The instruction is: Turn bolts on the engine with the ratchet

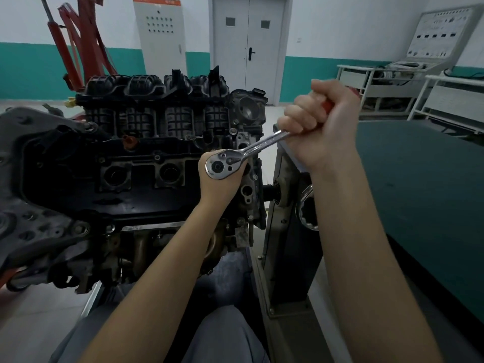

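A black car engine sits on a stand in front of me, its ribbed intake manifold on top. A chrome ratchet wrench with a red handle points at the engine's right end. My right hand grips the handle, fingers wrapped round it. My left hand is under and behind the ratchet head, holding it against the engine; its fingers are hidden by the tool's head.
The grey engine stand upright with a chrome handwheel rises to the right. A dark green tabletop lies at right. A red hoist, a grey cabinet, a door and white benches stand behind.
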The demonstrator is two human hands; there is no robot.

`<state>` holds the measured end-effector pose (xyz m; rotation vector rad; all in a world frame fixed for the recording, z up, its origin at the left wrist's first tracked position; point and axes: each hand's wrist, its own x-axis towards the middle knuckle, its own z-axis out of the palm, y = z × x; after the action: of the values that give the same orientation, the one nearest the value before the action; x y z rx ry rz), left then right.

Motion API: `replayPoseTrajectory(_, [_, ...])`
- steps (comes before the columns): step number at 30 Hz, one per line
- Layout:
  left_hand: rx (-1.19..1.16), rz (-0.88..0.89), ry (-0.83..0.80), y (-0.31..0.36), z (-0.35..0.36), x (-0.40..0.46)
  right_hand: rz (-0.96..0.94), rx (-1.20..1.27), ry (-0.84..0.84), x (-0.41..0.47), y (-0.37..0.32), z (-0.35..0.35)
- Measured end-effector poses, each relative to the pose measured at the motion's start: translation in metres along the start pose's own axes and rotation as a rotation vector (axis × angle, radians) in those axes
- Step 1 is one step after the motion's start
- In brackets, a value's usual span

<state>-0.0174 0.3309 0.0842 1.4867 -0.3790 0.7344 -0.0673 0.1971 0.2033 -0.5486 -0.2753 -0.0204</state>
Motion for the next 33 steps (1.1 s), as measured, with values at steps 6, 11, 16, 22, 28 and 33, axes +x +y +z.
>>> replayPoseTrajectory(6, [0.052, -0.007, 0.064, -0.004, 0.000, -0.001, -0.255, 0.246, 0.108, -0.059, 0.039, -0.040])
replayPoseTrajectory(11, [0.057, -0.004, 0.037, -0.002, 0.001, 0.001, -0.282, 0.273, 0.100, -0.070, 0.048, -0.047])
replayPoseTrajectory(16, [0.048, 0.056, -0.042, -0.005, -0.001, 0.003, -0.136, 0.100, 0.045, -0.023, 0.009, -0.020])
replayPoseTrajectory(22, [-0.012, 0.023, -0.024, -0.005, -0.001, 0.003, -0.021, -0.029, 0.005, -0.002, 0.002, 0.003])
replayPoseTrajectory(28, [0.021, 0.010, 0.022, -0.004, -0.002, 0.000, -0.274, 0.246, 0.139, -0.062, 0.041, -0.036])
replayPoseTrajectory(33, [0.023, 0.011, 0.011, -0.004, -0.001, 0.001, -0.269, 0.240, 0.129, -0.066, 0.042, -0.039])
